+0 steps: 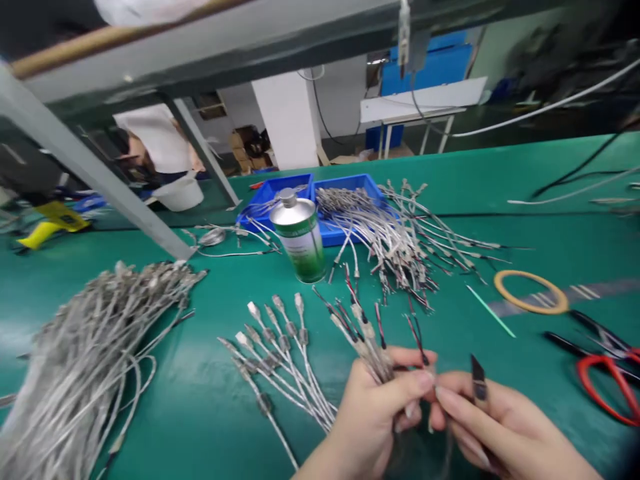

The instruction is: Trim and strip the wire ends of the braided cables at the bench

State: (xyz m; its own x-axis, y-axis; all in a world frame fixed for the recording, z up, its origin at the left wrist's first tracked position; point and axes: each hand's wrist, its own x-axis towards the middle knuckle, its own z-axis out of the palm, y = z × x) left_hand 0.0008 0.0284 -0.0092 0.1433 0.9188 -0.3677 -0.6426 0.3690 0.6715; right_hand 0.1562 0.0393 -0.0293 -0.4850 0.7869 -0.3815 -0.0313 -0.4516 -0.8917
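Observation:
My left hand (367, 413) is closed around a bundle of clear-jacketed cables (370, 343), their dark and red wire ends pointing up and away. Thumb and forefinger pinch one cable apart from the rest, its dark and red wires (417, 340) sticking up. Against it press the fingertips of my right hand (505, 420), which also keeps a small dark-bladed knife (479, 381) tucked between its fingers, blade up. Left of my hands, several cables with USB plugs (273, 333) lie fanned out; whether they belong to the held bundle is hidden behind my left hand.
A big cable pile (95, 353) covers the bench's left. Ahead stand a green-white can (299, 240) and blue trays (370, 183) heaped with cables (390, 233). To the right lie a tape ring (530, 292), a green stick (490, 311) and red-handled scissors (607, 383). A person (160, 140) is beyond.

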